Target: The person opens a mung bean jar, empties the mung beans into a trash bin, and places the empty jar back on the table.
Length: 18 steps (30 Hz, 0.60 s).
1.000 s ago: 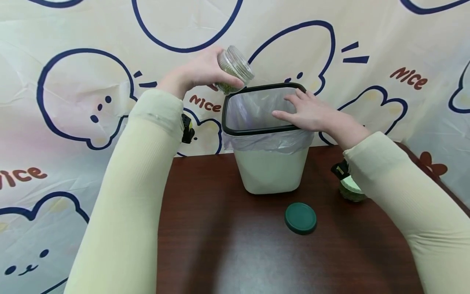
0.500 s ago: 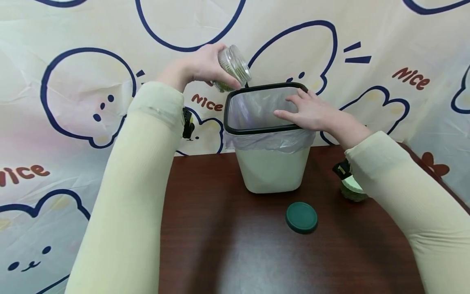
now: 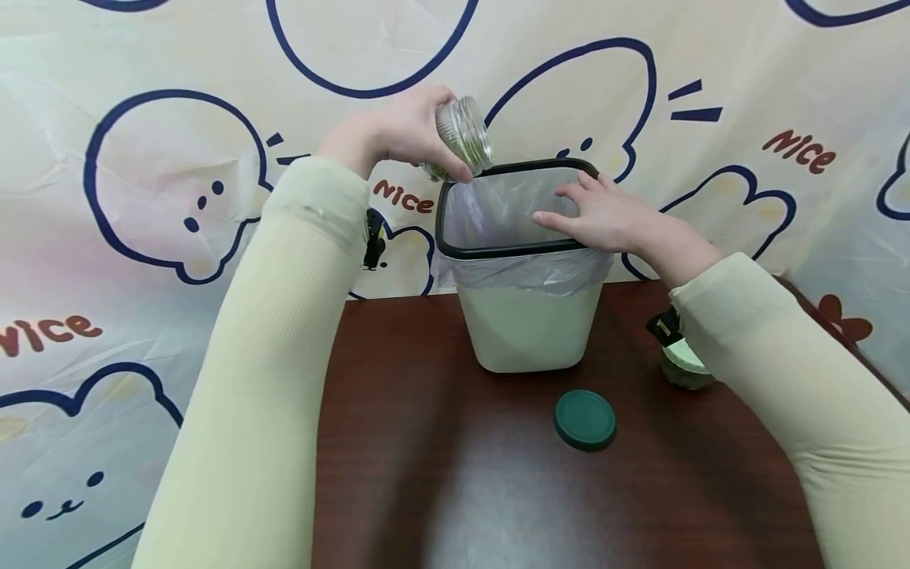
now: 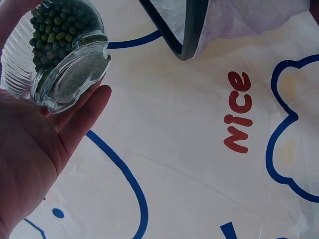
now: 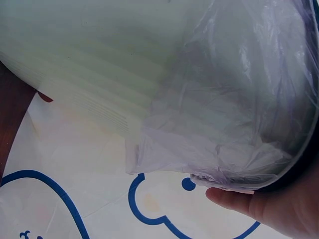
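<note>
My left hand [image 3: 412,130] grips a clear glass jar [image 3: 467,136] from its left side, above the far left corner of the bin. The jar leans over with its lidless mouth toward the right; in the left wrist view green beans [image 4: 57,35], like mung beans, lie inside. The pale green trash bin [image 3: 533,328] has a black rim and a thin plastic liner [image 3: 547,273] folded over it. My right hand [image 3: 604,217] rests on the bin's right rim with its fingers spread, one finger touching the liner's outside in the right wrist view.
A green round lid [image 3: 584,419] lies on the dark brown table [image 3: 398,442] in front of the bin. A green container with a pale top [image 3: 686,365] is partly hidden by my right sleeve. A patterned cloth [image 3: 178,174] hangs behind.
My left hand has shifted slightly right with the jar, which is tipped a little further toward the bin. The right hand keeps its place on the rim.
</note>
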Available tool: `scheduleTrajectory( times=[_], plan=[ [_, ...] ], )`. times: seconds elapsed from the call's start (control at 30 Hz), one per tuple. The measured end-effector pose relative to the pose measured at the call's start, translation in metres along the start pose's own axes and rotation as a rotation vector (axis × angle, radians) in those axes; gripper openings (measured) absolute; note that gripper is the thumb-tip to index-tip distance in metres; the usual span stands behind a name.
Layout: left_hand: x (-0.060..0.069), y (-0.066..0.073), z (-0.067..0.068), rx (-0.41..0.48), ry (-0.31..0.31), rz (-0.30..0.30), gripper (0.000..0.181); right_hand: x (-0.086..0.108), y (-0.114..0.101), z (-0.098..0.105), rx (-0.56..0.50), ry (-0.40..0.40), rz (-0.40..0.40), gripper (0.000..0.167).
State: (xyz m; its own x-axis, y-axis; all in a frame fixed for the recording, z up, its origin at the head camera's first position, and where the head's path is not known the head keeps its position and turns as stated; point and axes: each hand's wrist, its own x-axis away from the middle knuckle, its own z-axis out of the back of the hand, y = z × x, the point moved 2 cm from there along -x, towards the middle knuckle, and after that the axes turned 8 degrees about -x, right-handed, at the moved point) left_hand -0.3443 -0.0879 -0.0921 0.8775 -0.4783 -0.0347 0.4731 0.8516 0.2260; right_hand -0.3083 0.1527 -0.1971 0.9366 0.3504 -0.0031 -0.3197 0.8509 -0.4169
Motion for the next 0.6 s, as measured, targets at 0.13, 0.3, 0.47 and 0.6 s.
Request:
scheduleTrajectory(
  times=[0.13,0.3,0.47,0.6],
  plan=[
    [-0.0023,-0.0005,-0.0031,-0.013,0.003,-0.019,0.09,0.0014,0.0007,-0.0001,-0.005,0.004,0.001,0.088],
    [-0.004,-0.0002,-0.0047,-0.031,-0.004,-0.041,0.088,0.0027,0.0014,0.0006,-0.009,0.007,0.003,0.088],
    [-0.0024,-0.0011,-0.0051,-0.024,-0.014,-0.035,0.088,0.0021,0.0016,-0.0007,-0.006,0.005,0.003,0.088],
    [-0.0013,-0.0002,-0.0025,-0.02,0.006,-0.028,0.09,0.0016,0.0018,-0.0018,-0.003,0.005,0.007,0.087]
  ],
)
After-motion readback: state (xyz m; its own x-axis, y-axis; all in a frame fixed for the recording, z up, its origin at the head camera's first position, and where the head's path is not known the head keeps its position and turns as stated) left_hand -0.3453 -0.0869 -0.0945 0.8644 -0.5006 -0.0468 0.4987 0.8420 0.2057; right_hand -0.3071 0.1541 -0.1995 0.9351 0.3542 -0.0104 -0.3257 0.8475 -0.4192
